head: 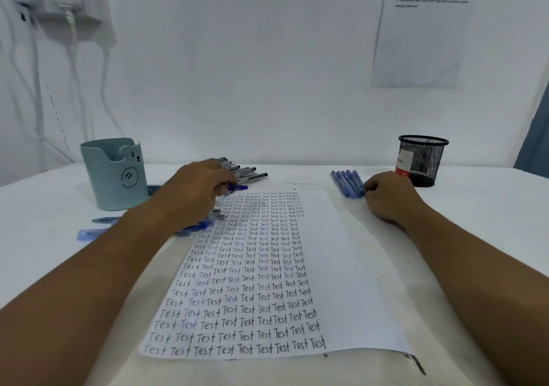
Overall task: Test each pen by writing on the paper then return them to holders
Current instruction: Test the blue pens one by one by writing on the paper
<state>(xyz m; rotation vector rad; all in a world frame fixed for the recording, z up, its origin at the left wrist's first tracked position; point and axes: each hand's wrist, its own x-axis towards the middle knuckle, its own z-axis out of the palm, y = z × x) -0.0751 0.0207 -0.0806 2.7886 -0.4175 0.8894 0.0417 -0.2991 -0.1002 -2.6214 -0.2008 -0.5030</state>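
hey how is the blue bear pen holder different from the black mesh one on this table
The blue bear holder has solid plastic walls with a bear face and a notched rim; the black mesh holder is see-through wire mesh with a plain round rim and a red-and-white label. The bear holder stands far left beside the left hand, and looks larger; the mesh holder stands far right behind the right hand. Both are upright, and no pens show above either rim.

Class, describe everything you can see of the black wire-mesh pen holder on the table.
The black wire-mesh pen holder is a round metal cup with a solid rim and base, standing upright at the table's far right, near the wall. A white and red label shows on its left side. No pens stick out. The right hand lies near it, not touching.
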